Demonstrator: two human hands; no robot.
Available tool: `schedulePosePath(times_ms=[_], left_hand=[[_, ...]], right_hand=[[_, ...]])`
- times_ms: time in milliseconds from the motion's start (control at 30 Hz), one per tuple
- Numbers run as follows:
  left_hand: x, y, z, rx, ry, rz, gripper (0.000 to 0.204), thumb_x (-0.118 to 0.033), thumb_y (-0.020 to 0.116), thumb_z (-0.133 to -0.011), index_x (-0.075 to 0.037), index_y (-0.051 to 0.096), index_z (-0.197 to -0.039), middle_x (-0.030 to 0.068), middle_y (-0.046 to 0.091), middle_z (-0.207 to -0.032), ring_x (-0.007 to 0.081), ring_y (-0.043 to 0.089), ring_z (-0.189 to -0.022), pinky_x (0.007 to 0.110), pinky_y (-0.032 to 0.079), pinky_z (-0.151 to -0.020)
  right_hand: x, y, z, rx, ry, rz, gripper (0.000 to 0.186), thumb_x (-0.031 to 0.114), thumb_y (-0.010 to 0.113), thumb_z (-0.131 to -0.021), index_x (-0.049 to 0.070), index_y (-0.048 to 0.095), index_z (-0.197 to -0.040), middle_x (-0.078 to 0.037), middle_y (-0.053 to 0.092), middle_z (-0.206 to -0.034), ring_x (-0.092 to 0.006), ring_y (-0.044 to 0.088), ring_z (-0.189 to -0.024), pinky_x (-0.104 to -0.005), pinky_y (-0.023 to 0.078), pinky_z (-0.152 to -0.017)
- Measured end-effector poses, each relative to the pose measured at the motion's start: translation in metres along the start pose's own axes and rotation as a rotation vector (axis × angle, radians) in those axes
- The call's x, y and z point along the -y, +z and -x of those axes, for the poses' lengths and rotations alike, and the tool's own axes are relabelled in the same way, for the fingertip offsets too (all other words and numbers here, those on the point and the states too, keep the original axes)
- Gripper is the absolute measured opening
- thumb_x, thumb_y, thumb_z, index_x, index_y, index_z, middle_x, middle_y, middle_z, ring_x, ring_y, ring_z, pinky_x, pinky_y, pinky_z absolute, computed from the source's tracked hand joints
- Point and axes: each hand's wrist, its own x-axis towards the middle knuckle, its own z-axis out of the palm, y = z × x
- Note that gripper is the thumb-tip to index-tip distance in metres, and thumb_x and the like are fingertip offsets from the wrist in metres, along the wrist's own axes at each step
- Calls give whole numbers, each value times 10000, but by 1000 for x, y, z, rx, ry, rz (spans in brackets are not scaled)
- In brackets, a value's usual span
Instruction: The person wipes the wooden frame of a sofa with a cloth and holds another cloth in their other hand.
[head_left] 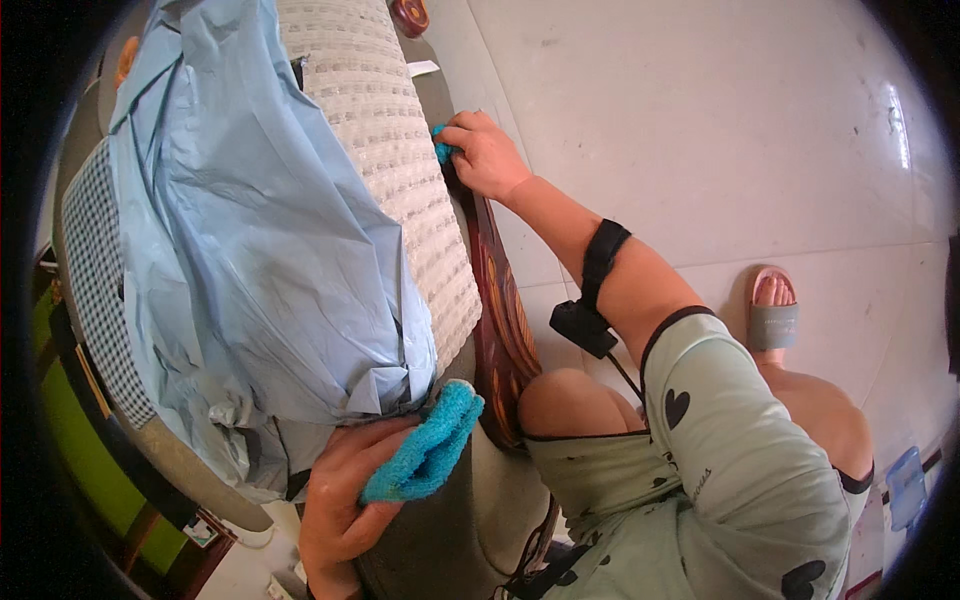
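Observation:
My left hand is closed on a folded turquoise fuzzy cloth, gripped between thumb and fingers. Its fingertips are partly hidden by the cloth, beside the lower edge of a large light-blue plastic bag. Further up, my right hand reaches to the edge of the seat, its fingers bent over a second turquoise fuzzy piece. Only a small bit of that piece shows; my hand and the seat cover hide the rest. The crumpled bag lies over the seat, on a cream textured cover.
Carved dark wood runs along the seat's right side, close to my knee. A black-and-white checked cloth lies left of the bag. Pale floor tiles spread to the right, where my sandalled foot rests. A blue plastic item stands lower right.

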Motion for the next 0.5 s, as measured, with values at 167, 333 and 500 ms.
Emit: schedulePosePath(times_ms=[167,333,500], left_hand=[[0,0,1,-3,-14,14,435,-131,552,-663,39,559,-1064,187,570,-1076,339,539,-968,362,384,-868],[2,-1,3,-5,-60,50,442,-133,560,-665,40,552,-1072,193,568,-1073,342,538,-967,363,387,-865],[5,0,8,-46,-51,7,450,-272,519,-766,86,524,-1038,193,580,-959,261,559,-849,346,416,-787]], right_hand=[[-6,2,-18,88,275,127,296,45,501,-686,70,612,-959,-151,546,-945,-328,528,-931,-389,439,-791],[-24,11,-13,94,379,147,334,37,503,-681,113,626,-983,-160,549,-951,-337,533,-916,-388,444,-786],[-4,4,-11,-55,35,121,272,55,520,-685,79,636,-929,-138,560,-943,-318,534,-918,-395,445,-783]])
